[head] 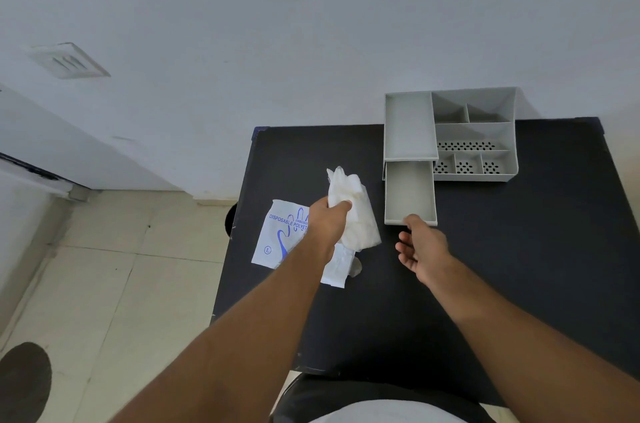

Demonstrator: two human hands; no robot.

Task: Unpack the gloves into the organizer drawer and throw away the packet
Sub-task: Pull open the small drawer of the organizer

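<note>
We see a black table [450, 277] under a pale grey organizer [474, 131], whose front trays at 1 o'clock carry rows of dark round holes. Its pulled-out drawer [410, 194] is the same plain grey. The gloves [353, 211] are translucent white. The packet [280, 235] at 10 o'clock is white with blue lettering and a blue hand outline. The floor [114, 266] is cream tile, the wall [277, 24] pale blue-grey.

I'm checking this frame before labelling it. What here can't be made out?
Head view only:
- Packet: its print is partly covered by the left hand and forearm.
- Gloves: a crumpled bunch, so their count is unclear.
- Right hand: whether it touches the drawer front is unclear.
- Dark round thing beyond the table's left edge: mostly hidden.
</note>
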